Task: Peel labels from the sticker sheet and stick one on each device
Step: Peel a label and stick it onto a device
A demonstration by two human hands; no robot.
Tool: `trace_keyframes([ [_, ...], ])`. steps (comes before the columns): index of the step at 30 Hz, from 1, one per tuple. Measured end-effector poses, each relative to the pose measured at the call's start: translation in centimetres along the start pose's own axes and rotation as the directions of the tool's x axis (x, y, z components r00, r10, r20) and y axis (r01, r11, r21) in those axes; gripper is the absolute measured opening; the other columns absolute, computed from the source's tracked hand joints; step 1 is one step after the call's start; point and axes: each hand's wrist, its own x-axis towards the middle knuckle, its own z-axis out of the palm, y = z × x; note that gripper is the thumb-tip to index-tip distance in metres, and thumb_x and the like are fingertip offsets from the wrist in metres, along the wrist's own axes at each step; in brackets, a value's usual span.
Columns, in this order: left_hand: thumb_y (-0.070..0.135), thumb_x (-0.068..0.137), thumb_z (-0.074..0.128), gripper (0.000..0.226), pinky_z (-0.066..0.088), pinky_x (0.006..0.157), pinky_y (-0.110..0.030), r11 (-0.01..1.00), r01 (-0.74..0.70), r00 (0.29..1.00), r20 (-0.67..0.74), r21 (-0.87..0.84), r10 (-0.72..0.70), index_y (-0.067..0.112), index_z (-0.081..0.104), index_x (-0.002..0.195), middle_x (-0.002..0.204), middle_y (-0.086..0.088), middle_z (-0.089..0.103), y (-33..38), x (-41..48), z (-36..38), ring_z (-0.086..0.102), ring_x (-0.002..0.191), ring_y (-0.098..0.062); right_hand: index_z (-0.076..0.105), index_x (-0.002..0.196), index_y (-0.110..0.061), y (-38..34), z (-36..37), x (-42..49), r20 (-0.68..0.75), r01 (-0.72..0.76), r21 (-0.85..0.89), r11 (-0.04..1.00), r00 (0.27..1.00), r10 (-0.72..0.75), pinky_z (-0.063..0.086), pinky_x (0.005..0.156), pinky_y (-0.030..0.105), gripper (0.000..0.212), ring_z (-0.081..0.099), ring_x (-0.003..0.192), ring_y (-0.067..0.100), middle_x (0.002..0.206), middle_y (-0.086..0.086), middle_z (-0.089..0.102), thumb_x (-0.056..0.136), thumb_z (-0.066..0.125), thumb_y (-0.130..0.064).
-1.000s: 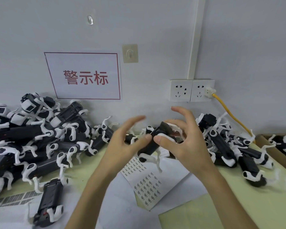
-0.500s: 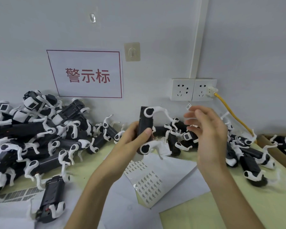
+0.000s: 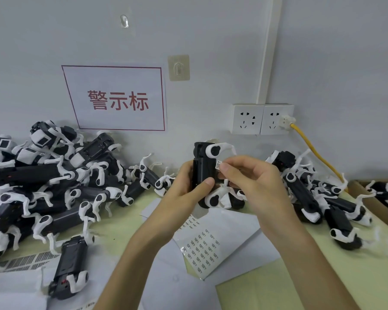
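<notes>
Clasping a boxy black device, left hand; right hand pinches a small paper label.

The left hand is raised, its fingers curled closed with the thumb pressed in front. The right hand pinches thumb to forefinger just beside it.

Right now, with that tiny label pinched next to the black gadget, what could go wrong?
The small label, held only at the right hand fingertips, could curl or land crooked on the device. The left hand holds the device upright by one side above the sticker sheet; pressing might tip it.
</notes>
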Motion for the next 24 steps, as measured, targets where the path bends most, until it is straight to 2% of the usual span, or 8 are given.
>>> trace_keyframes([
  [5, 0.022, 0.102, 0.057, 0.034, 0.051, 0.09, -0.023, 0.999, -0.019, 1.0, -0.015, 0.034, 0.02, 0.025, 0.051, 0.136, 0.125, 0.003, 0.07, 0.0, 0.0, 0.3, 0.065, 0.117, -0.009, 0.076, 0.084, -0.019, 0.1, 0.1, 0.0, -0.02, 0.001, -0.049, 0.999, 1.0, -0.002, 0.054, 0.073, 0.019, 0.009, 0.072, 0.08, 0.014, 0.083, 0.004, 0.077, 0.092, 0.073, -0.017],
  [8, 0.02, 0.103, 0.058, 0.033, 0.051, 0.084, -0.019, 0.998, -0.03, 0.999, -0.028, 0.047, 0.031, 0.024, 0.052, 0.134, 0.114, 0.013, 0.073, 0.1, -0.1, 0.6, 0.066, 0.109, -0.002, 0.075, 0.084, -0.02, 0.2, 0.3, 0.0, -0.028, -0.004, -0.05, 0.999, 1.0, 0.003, 0.056, 0.078, 0.027, 0.011, 0.073, 0.082, 0.017, 0.082, 0.002, 0.076, 0.093, 0.071, -0.016],
  [11, 0.02, 0.103, 0.059, 0.032, 0.05, 0.087, -0.025, 0.997, -0.043, 0.997, -0.053, 0.063, 0.046, 0.025, 0.052, 0.134, 0.107, 0.018, 0.072, 0.1, 0.0, 0.8, 0.066, 0.106, -0.003, 0.073, 0.085, -0.018, 0.2, 0.5, -0.1, -0.022, 0.005, -0.073, 0.997, 1.0, -0.007, 0.054, 0.076, 0.025, 0.009, 0.072, 0.08, 0.013, 0.081, -0.002, 0.075, 0.093, 0.07, -0.016],
  [15, 0.024, 0.102, 0.062, 0.033, 0.052, 0.097, -0.035, 0.994, -0.066, 0.994, -0.079, 0.083, 0.072, 0.027, 0.051, 0.133, 0.109, 0.013, 0.07, 0.1, 0.1, 0.9, 0.065, 0.111, -0.01, 0.073, 0.086, -0.017, 0.3, 0.8, -0.3, -0.017, 0.022, -0.077, 0.997, 1.0, -0.023, 0.053, 0.073, 0.017, 0.01, 0.072, 0.08, 0.01, 0.082, -0.004, 0.075, 0.094, 0.069, -0.014],
  [20, 0.036, 0.088, 0.061, 0.046, 0.053, 0.096, -0.031, 0.99, -0.092, 0.991, -0.085, 0.104, 0.101, 0.028, 0.05, 0.132, 0.11, 0.011, 0.069, 0.0, 0.1, 1.2, 0.065, 0.11, -0.008, 0.074, 0.088, -0.015, 0.5, 1.0, -0.3, -0.028, 0.035, -0.071, 0.997, 0.999, -0.037, 0.052, 0.069, 0.014, 0.009, 0.07, 0.075, 0.004, 0.079, -0.008, 0.074, 0.095, 0.068, -0.013],
  [24, 0.037, 0.088, 0.062, 0.043, 0.053, 0.1, -0.043, 0.988, -0.094, 0.99, -0.093, 0.125, 0.106, 0.03, 0.049, 0.129, 0.112, 0.005, 0.068, -0.1, 0.1, 1.4, 0.065, 0.112, -0.018, 0.074, 0.085, -0.017, 0.6, 1.0, -0.3, -0.049, 0.024, -0.068, 0.997, 0.998, -0.028, 0.053, 0.07, 0.017, 0.011, 0.07, 0.075, 0.007, 0.078, -0.007, 0.074, 0.094, 0.069, -0.014],
])
